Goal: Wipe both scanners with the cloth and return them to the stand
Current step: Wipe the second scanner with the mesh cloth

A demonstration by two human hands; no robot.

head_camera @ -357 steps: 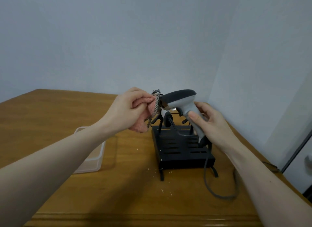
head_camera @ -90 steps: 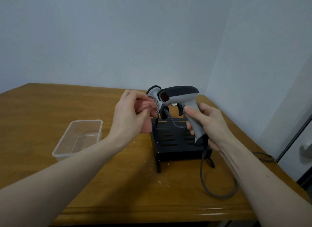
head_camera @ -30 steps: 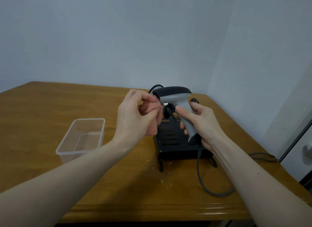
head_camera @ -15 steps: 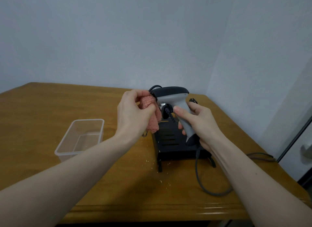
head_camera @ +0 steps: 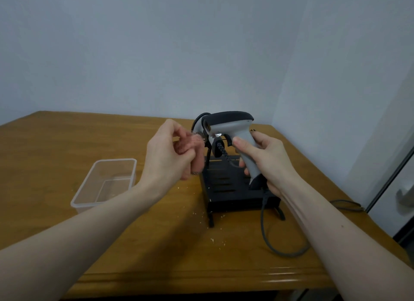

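My right hand [head_camera: 263, 159] grips the handle of a grey and black scanner [head_camera: 230, 125], held upright above the black stand [head_camera: 226, 188] with its window facing left. Bunched in my left hand [head_camera: 168, 157] is a pink cloth [head_camera: 195, 148], just left of the scanner's front and blurred by motion. A second scanner [head_camera: 198, 127] sits in the stand behind the held one, mostly hidden. The held scanner's grey cable [head_camera: 266, 238] loops down onto the wooden table [head_camera: 67, 143].
A clear plastic container [head_camera: 105, 184] sits left of the stand. Crumbs are scattered on the table in front of the stand. Walls meet close behind and to the right. A door with a handle [head_camera: 403, 193] is at the far right.
My left hand with the cloth has slid slightly down and left off the scanner's front. The scanner has turned a little, showing more of its side.
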